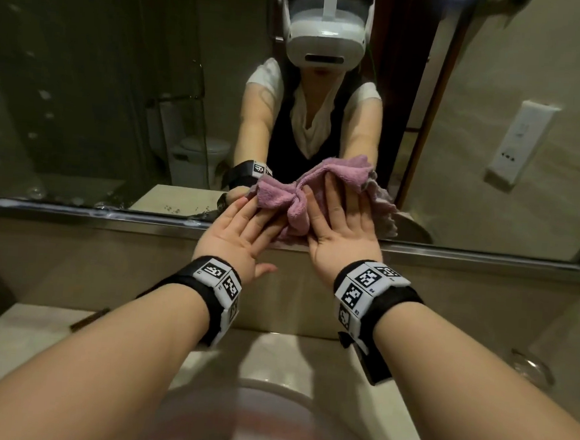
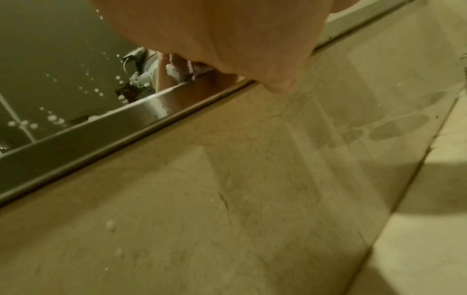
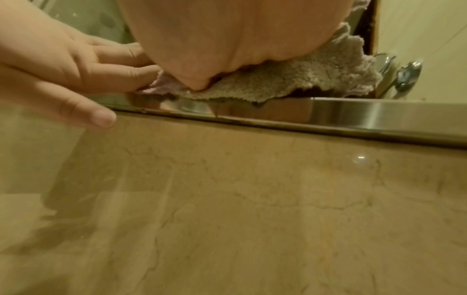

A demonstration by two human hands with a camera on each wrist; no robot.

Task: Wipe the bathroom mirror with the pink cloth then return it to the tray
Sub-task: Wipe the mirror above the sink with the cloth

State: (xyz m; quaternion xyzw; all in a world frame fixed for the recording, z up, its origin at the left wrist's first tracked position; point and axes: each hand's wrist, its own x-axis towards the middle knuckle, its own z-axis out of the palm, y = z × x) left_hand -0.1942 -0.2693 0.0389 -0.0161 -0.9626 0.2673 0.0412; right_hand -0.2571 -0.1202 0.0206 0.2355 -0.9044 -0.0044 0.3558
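Observation:
The pink cloth (image 1: 293, 199) is bunched against the mirror (image 1: 102, 86), just above its steel bottom frame (image 1: 76, 210). My left hand (image 1: 254, 220) lies flat with straight fingers on the cloth's left part. My right hand (image 1: 337, 213) presses flat on its right part, fingers spread upward. In the right wrist view the right palm (image 3: 227, 40) covers the cloth (image 3: 316, 77), and the left hand's fingers (image 3: 113, 67) touch its edge above the frame (image 3: 353, 111). The left wrist view shows the left palm (image 2: 227, 40) over the frame (image 2: 101, 127). No tray is in view.
Water drops dot the mirror's lower left (image 1: 36, 191) (image 2: 53, 117). A marble backsplash (image 1: 107, 258) runs under the frame. The sink basin (image 1: 250, 423) lies below my arms, a glass dish (image 1: 532, 370) on the counter right, a wall socket (image 1: 520, 146) on the right wall.

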